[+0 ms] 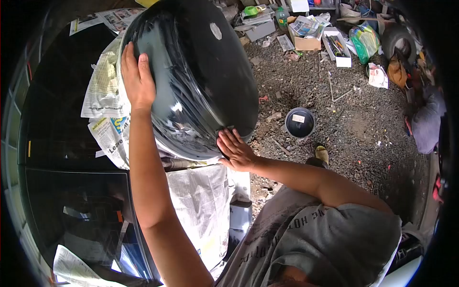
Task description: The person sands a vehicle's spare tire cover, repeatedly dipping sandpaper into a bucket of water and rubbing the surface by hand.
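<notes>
Below you, where your grey shirt hangs in soft folds, your arms reach out to two separate spots. Your right hand presses on the lower right edge of the panel; something dark shows at the fingertips, but whether they close on it, you cannot tell. Your left hand lies flat, grasping nothing, along the panel's left edge.

The panel sits by the right edge of the car, with newspaper around it, thin and creased. It bulges smoothly, glossy black on top, streaked with a greyish film down its side. It looks stiff and probably slippery where wet; its weight is hard to judge. The rims are likely the surest hold, palms spread, since the finish may scratch.

Beyond, a round plastic bucket stands on coarse gravel. Farther off are a cardboard box, a shallow white box, a crinkled green bag and a rubber tyre.
</notes>
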